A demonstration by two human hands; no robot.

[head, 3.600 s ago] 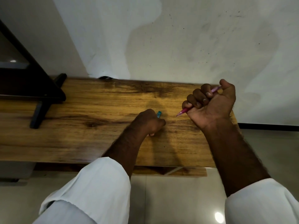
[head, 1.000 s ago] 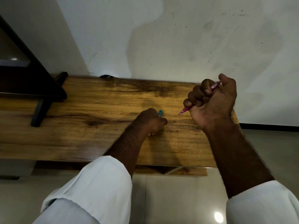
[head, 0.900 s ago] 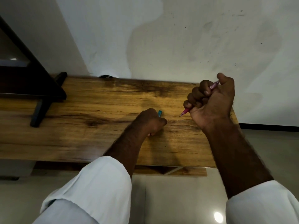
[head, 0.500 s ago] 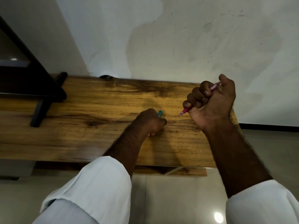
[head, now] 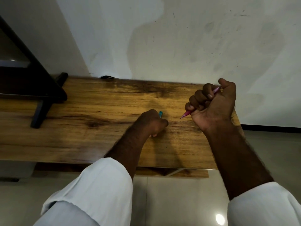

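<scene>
Barely anything has shifted: the right hand still hovers over the brown wooden counter, fingers wrapped round a slim pink pen, tip down. The left hand fists a small teal piece. Better steady both before joining them.

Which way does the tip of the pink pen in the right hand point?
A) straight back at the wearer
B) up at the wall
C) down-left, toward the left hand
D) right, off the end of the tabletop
C: the right hand holds the pink pen in a fist, and its tip slants down-left toward the left hand, just above the wooden tabletop.
</scene>
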